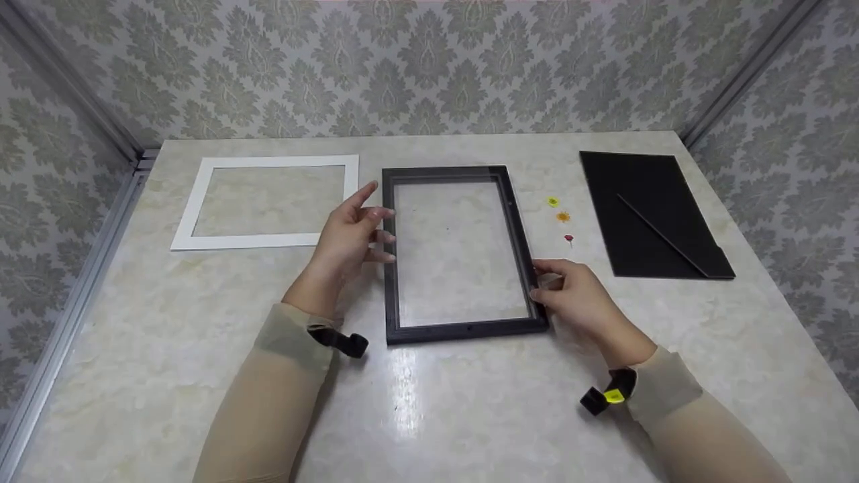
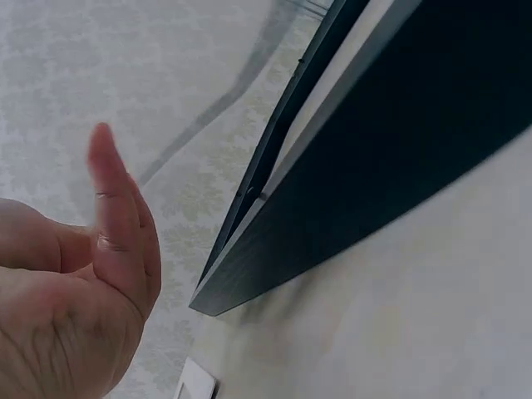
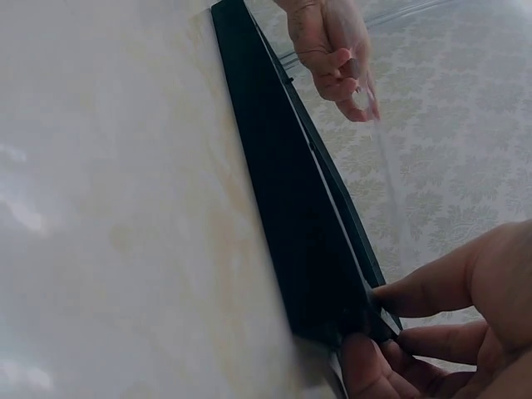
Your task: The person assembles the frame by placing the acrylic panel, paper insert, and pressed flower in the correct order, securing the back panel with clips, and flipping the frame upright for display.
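A black picture frame stands between my hands in the head view, its long sides running away from me. The pale tabletop shows through its middle. My right hand grips the frame's right side near the lower corner. In the right wrist view its thumb and fingers pinch the frame at the near end. At the opposite side is my left hand, its fingers partly spread and reaching the left rail in the head view. Seen from the left wrist, the left hand looks apart from the frame, fingers nearly straight.
A white rectangular mat lies left of the frame. Right of it are a yellow flower, an orange flower and a small red flower. Farther right lies a black backing board with a slanted strut. Patterned walls enclose the table.
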{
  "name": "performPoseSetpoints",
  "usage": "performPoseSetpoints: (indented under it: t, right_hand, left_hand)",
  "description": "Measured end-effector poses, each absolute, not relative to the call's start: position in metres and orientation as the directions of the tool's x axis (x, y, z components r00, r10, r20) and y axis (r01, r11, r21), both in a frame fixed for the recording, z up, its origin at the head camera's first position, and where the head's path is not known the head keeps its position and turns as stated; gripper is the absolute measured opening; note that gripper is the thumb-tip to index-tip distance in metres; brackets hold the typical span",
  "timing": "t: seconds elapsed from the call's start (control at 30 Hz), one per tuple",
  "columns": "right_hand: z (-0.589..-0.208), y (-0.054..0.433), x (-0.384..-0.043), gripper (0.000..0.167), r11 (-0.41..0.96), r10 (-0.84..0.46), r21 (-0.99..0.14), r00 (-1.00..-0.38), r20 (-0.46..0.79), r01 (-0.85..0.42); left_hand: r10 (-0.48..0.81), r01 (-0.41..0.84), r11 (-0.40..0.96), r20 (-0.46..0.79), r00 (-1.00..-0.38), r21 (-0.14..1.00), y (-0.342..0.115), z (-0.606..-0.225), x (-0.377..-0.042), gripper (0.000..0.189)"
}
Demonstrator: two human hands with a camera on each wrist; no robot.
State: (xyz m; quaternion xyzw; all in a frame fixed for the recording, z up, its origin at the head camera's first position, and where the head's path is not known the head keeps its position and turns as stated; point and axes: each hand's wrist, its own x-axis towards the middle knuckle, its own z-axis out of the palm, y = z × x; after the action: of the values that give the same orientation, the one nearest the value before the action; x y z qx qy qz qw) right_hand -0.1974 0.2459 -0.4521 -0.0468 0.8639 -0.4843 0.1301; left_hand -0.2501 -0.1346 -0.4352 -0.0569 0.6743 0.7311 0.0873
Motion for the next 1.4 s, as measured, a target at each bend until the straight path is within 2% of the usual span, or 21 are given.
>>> performPoseSetpoints:
  t: [0.37,1.13,1.23,1.4]
  right_hand:
    - [-0.454,0.243,-0.2,0.063,0.514,-0.204,-0.855,-0.957,-0.205,0.074]
    - [-0.452,0.246,-0.199,0.064,0.541,-0.209,-0.839,-0.959,-0.192,0.05]
    - [-0.453,0.246,-0.198,0.064,0.543,-0.204,-0.838,-0.959,-0.196,0.056]
    - [-0.455,0.247,-0.199,0.063,0.543,-0.189,-0.837,-0.962,-0.195,0.063]
  left_hand:
    - [0.071,-0.198,-0.039,-0.195,-0.978,0.979,-0.122,-0.444,-0.255,0.063]
    - [0.054,-0.207,0.025,-0.208,-0.977,0.978,-0.115,-0.45,-0.261,0.061]
    - [0.026,-0.193,0.086,-0.196,-0.98,0.977,-0.115,-0.452,-0.261,0.058]
    - [-0.048,-0.113,0.331,-0.103,-0.994,0.937,-0.116,-0.454,-0.264,0.047]
